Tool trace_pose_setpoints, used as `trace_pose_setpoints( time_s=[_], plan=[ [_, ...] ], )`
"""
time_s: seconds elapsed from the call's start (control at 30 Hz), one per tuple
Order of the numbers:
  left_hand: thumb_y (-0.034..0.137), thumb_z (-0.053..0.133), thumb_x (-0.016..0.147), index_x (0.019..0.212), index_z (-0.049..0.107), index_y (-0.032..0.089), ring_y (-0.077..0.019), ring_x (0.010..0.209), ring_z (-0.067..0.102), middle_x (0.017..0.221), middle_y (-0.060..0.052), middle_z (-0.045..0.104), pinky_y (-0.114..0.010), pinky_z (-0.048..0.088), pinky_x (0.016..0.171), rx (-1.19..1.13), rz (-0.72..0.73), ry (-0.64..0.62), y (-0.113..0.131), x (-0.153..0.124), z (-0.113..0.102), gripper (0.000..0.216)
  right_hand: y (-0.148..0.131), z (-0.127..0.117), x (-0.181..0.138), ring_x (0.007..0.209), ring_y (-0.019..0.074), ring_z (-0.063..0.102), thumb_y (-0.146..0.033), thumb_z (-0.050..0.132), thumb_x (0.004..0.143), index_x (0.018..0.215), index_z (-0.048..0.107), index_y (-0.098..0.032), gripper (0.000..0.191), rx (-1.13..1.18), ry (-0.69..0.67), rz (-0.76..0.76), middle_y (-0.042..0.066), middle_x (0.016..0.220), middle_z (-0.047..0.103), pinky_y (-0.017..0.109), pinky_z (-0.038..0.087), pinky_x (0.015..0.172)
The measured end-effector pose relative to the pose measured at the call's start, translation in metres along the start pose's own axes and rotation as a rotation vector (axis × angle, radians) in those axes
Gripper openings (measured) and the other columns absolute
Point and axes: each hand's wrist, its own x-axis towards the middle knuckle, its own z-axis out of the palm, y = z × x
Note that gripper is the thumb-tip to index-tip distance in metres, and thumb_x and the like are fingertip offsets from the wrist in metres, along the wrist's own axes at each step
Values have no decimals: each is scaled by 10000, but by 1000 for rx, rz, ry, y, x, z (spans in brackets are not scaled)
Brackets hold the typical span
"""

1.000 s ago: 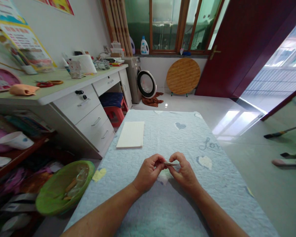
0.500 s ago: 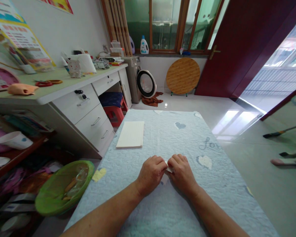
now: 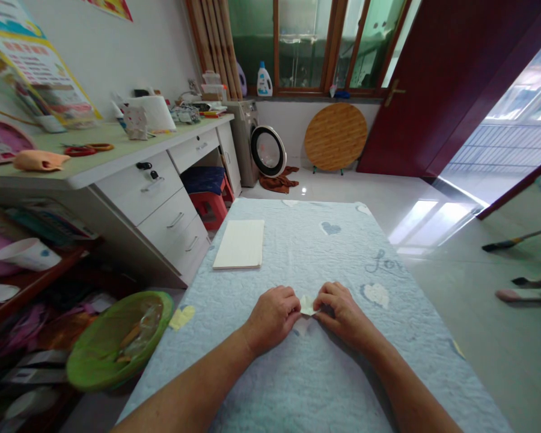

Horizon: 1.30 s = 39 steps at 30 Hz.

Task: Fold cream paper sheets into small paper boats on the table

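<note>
L hand [image 3: 274,314] + R hand [image 3: 340,310] pinching small paper [image 3: 307,306], ends hidden, exact shape unclear tbh. Pale blue quilted cloth [image 3: 293,385] below, open washer [image 3: 244,141] in bkgd.

We are in a home: we see a washing machine [image 3: 242,141] at eleven o'clock, a detergent bottle [image 3: 264,83] at twelve, a cluttered counter [image 3: 121,150] at ten, a heart-patterned cloth [image 3: 293,379] at six.
</note>
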Motion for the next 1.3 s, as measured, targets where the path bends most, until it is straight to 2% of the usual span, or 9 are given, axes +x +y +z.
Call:
trace_pose_setpoints(
  time_s=[0.23,0.33,0.43,0.87,1.1,1.3],
  plan=[
    [187,635,859,856,648,186,-190,859,556,866,-30,620,-304,423,770,1,-48,-6,2,1,1,13,-3,-1,3,874,196,537,-161,700,811,758,678,-217,80,-12,-7,51,19,840,623,347,371,811],
    [233,634,880,848,667,192,-195,862,550,864,-34,621,-310,427,774,-25,-75,-3,3,2,2,61,-3,0,3,862,188,540,-192,680,841,746,681,-217,99,-20,11,50,11,820,625,343,365,807],
    [206,588,912,816,669,186,-195,878,541,860,-38,619,-313,425,799,-51,-105,22,4,4,4,127,-2,-1,2,862,184,544,-223,640,880,775,696,-224,119,-10,26,44,10,829,627,345,360,817],
    [310,657,877,843,696,213,-229,962,515,928,-40,594,-369,369,856,15,-324,48,8,7,6,109,-4,8,4,872,201,509,-241,563,915,776,667,-200,178,-115,67,151,34,860,592,353,331,815],
    [309,672,853,822,683,215,-219,957,521,910,-27,602,-359,360,866,-47,-358,50,8,9,3,99,-7,11,5,889,212,494,-224,581,889,766,649,-198,143,-129,100,182,41,897,583,359,319,825],
    [297,602,891,817,677,209,-221,958,515,916,-32,601,-360,360,862,-12,-342,56,6,8,7,137,-6,13,6,881,210,498,-221,592,865,738,639,-198,137,-144,116,190,38,881,586,351,311,811]
  ],
)
